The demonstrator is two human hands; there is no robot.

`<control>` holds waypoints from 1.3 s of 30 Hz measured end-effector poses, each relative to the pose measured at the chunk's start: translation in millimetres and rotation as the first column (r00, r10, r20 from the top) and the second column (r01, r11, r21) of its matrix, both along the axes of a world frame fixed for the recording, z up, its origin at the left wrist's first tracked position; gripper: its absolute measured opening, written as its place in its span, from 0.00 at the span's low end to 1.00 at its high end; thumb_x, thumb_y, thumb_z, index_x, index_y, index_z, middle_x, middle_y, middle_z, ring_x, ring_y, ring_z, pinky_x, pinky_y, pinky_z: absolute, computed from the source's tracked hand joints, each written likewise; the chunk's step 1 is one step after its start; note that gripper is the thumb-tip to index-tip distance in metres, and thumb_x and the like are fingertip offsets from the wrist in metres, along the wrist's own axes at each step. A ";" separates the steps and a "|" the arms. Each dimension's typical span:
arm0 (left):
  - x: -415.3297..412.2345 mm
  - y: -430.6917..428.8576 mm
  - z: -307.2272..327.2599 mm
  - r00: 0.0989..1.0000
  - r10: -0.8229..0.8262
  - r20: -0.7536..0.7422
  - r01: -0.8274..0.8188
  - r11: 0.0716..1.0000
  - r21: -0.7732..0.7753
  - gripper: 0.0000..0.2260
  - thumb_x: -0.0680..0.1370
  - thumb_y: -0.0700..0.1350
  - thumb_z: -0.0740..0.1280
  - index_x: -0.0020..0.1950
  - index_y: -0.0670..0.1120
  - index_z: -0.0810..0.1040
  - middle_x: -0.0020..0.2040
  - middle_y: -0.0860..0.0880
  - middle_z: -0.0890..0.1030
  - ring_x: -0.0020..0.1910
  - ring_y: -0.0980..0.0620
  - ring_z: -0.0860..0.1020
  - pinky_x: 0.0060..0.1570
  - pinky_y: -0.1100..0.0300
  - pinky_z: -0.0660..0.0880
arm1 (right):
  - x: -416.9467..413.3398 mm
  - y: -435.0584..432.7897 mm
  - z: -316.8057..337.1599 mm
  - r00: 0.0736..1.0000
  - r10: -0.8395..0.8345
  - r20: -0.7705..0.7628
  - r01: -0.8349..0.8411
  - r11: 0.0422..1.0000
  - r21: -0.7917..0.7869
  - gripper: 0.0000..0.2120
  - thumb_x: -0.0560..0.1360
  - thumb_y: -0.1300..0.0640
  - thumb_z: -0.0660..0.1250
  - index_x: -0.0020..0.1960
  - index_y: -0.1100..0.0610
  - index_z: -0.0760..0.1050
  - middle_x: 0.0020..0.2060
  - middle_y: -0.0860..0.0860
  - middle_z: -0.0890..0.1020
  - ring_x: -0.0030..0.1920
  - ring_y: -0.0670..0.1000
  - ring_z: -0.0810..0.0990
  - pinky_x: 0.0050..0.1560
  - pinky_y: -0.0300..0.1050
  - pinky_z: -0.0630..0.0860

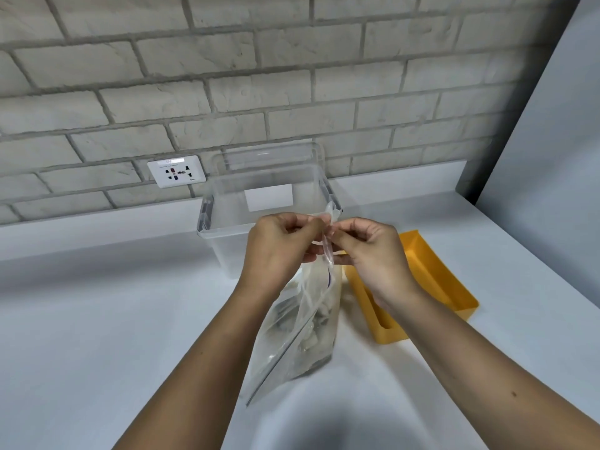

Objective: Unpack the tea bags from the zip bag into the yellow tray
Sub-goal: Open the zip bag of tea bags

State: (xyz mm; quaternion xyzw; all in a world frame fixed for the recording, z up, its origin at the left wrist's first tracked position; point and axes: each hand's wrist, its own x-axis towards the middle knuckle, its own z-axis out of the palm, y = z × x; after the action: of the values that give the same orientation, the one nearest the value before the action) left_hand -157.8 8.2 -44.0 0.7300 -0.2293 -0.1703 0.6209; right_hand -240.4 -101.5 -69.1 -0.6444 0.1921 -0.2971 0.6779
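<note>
Single head-worn view, forward-down, close above left hand (276,251), right hand (376,254), counter (97,319); edges apparently warped.

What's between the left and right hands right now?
The top edge of the zip bag; the left hand and right hand each pinch it. Head view shows it.

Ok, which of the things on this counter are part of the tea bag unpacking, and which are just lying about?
For the job: zip bag, pinched at its top by left hand and right hand; tea bags inside it; yellow tray.
Lying about: clear bin; wall socket.
</note>
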 end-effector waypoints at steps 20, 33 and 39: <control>3.5 6.8 -2.8 0.963 -0.079 -0.257 0.031 0.982 -0.184 0.07 0.81 0.37 0.65 0.45 0.38 0.80 0.31 0.50 0.83 0.31 0.56 0.82 0.39 0.64 0.81 | -4.2 -3.2 0.7 0.979 0.195 0.054 -0.202 0.933 0.296 0.04 0.77 0.64 0.65 0.46 0.64 0.78 0.38 0.56 0.82 0.39 0.52 0.82 0.44 0.45 0.82; -14.4 33.1 -6.8 0.999 -0.045 0.004 0.044 0.982 0.182 0.04 0.74 0.46 0.74 0.43 0.46 0.83 0.36 0.50 0.84 0.35 0.55 0.83 0.39 0.59 0.81 | -12.9 4.7 2.4 0.979 0.183 -0.094 -0.176 0.982 0.074 0.07 0.76 0.63 0.69 0.44 0.68 0.80 0.32 0.58 0.82 0.31 0.51 0.80 0.38 0.43 0.83; -10.7 36.1 -9.5 0.998 0.012 -0.064 -0.006 0.996 0.085 0.04 0.76 0.39 0.72 0.41 0.42 0.84 0.34 0.46 0.84 0.33 0.53 0.81 0.38 0.63 0.80 | -12.2 8.3 -2.9 0.953 0.303 -0.032 -0.291 0.937 0.191 0.09 0.78 0.62 0.64 0.44 0.66 0.78 0.34 0.57 0.82 0.35 0.50 0.81 0.41 0.42 0.82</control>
State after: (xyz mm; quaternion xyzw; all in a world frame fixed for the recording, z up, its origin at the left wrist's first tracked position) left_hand -168.5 44.2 -53.6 0.7510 -0.1983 -0.2005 0.5971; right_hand -252.6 -93.2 -72.1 -0.6095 0.1398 -0.1525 0.7653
